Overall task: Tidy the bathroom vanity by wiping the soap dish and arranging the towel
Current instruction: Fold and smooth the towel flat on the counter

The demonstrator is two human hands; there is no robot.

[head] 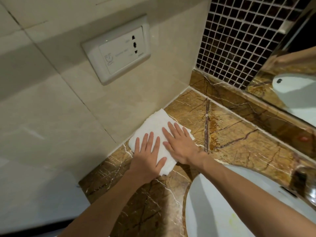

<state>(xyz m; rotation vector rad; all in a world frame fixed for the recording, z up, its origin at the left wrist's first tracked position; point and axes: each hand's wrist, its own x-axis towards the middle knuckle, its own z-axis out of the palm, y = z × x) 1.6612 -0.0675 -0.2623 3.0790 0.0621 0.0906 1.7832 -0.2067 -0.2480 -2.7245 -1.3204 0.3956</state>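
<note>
Head view: left hand [147, 155] and right hand [180, 144] press flat, fingers spread, on folded white towel [154, 124] atop marble vanity [239, 142], apparently smoothing it.

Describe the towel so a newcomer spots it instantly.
Start at the brown marble countertop left of the white sink. Against the beige wall lies the towel, folded flat under both hands. It is the only white cloth there.

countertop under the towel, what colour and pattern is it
Brown-gold marble with white and dark veins on the countertop, clearest in the head view.
</note>
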